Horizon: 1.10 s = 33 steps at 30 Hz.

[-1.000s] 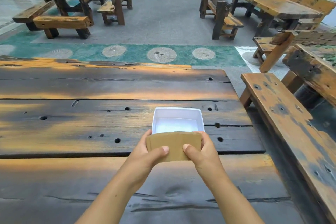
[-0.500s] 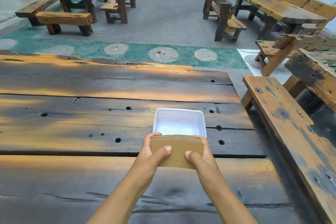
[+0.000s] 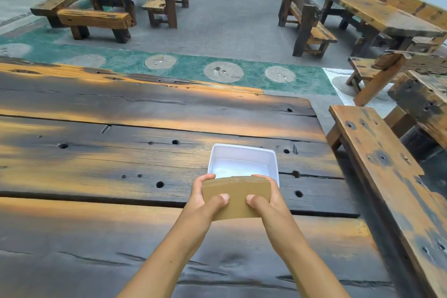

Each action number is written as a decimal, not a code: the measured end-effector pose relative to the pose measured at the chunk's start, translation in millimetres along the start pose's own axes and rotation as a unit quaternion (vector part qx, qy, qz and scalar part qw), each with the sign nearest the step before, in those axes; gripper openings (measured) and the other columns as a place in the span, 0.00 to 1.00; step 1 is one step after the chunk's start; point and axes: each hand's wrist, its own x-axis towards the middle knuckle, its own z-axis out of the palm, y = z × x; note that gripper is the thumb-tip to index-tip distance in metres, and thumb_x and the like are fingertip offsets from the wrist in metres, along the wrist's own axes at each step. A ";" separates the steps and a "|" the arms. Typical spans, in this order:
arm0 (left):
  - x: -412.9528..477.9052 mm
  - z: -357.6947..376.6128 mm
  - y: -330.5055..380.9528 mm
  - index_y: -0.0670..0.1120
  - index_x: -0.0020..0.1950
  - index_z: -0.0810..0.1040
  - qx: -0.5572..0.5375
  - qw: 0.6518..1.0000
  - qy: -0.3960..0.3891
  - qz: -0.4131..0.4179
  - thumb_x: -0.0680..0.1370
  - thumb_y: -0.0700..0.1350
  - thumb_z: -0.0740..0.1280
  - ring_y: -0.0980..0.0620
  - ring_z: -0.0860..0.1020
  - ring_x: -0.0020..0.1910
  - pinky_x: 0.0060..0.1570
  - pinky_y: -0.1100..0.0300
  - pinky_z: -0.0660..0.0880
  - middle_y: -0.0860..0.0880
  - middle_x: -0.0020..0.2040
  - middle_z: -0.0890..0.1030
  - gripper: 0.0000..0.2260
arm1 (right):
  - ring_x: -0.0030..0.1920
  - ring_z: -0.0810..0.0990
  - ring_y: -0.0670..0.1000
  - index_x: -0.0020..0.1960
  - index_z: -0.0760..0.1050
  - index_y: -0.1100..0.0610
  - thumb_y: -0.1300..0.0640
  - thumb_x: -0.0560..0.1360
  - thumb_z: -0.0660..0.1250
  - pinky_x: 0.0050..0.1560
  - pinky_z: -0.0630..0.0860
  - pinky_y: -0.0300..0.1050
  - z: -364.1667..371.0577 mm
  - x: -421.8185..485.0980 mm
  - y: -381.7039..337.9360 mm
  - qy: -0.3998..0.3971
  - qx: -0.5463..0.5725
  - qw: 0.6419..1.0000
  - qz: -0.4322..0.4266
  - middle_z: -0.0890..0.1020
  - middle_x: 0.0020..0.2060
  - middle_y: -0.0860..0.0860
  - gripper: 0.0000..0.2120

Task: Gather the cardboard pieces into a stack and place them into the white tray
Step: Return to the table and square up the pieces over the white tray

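A stack of brown cardboard pieces (image 3: 238,197) is held above the table, just in front of the white tray (image 3: 243,156). My left hand (image 3: 205,201) grips the stack's left side with the thumb on top. My right hand (image 3: 268,201) grips its right side the same way. The stack's far edge overlaps the tray's near rim and hides it. The tray is rectangular, and the part of its inside that shows holds nothing.
The tray rests on a dark, worn wooden table (image 3: 121,152) with knot holes. A wooden bench (image 3: 387,176) runs along the table's right side. More wooden tables and benches stand further back on the grey floor.
The stack has tilted flatter, so its top face and layered far edge now show, and it sits slightly lower against the tray's near rim. Both hands keep their grip.
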 end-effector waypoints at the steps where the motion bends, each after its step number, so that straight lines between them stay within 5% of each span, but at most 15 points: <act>1: 1.4 -1.0 0.8 0.63 0.62 0.73 -0.001 1.000 -0.001 -0.004 0.64 0.55 0.74 0.47 0.83 0.54 0.59 0.51 0.77 0.46 0.57 0.84 0.27 | 0.47 0.84 0.44 0.60 0.74 0.43 0.45 0.62 0.68 0.49 0.78 0.41 0.6 1.7 1.1 -0.003 0.000 1.000 0.006 0.86 0.46 0.44 0.26; 7: 10.7 -7.5 4.6 0.58 0.66 0.70 -0.025 0.998 -0.044 -0.040 0.63 0.52 0.74 0.50 0.83 0.47 0.53 0.55 0.76 0.43 0.56 0.83 0.32 | 0.50 0.84 0.47 0.60 0.74 0.42 0.46 0.61 0.67 0.54 0.76 0.45 -2.9 9.0 8.3 -0.009 0.004 0.999 0.031 0.86 0.49 0.47 0.26; 11: 19.7 -10.0 2.9 0.62 0.63 0.73 -0.032 0.998 -0.040 -0.035 0.63 0.50 0.73 0.52 0.83 0.44 0.53 0.55 0.75 0.50 0.47 0.86 0.29 | 0.44 0.83 0.39 0.58 0.73 0.36 0.45 0.61 0.66 0.49 0.75 0.41 -2.6 18.9 12.5 -0.007 0.007 0.999 0.035 0.85 0.43 0.38 0.25; 21: 49.0 -9.6 3.5 0.59 0.62 0.71 0.024 0.996 -0.047 -0.065 0.64 0.54 0.71 0.51 0.82 0.45 0.49 0.55 0.75 0.47 0.50 0.84 0.26 | 0.46 0.85 0.46 0.57 0.74 0.51 0.51 0.63 0.69 0.54 0.78 0.47 -10.3 42.8 29.2 -0.008 0.086 0.995 0.058 0.86 0.45 0.48 0.22; 27: 72.5 -5.8 -7.2 0.51 0.63 0.71 0.010 0.994 -0.053 -0.093 0.64 0.52 0.72 0.53 0.83 0.43 0.46 0.57 0.75 0.50 0.45 0.86 0.28 | 0.49 0.84 0.50 0.55 0.75 0.49 0.49 0.64 0.68 0.60 0.78 0.55 -21.3 67.0 37.6 0.010 0.047 0.996 0.078 0.86 0.45 0.48 0.19; 33: 103.6 0.0 -11.9 0.45 0.72 0.68 -0.016 0.994 -0.026 -0.108 0.69 0.46 0.75 0.47 0.82 0.57 0.58 0.53 0.76 0.41 0.65 0.80 0.32 | 0.48 0.84 0.50 0.55 0.76 0.50 0.47 0.61 0.68 0.55 0.79 0.52 -24.2 97.0 49.9 0.075 0.045 0.992 0.094 0.85 0.46 0.49 0.22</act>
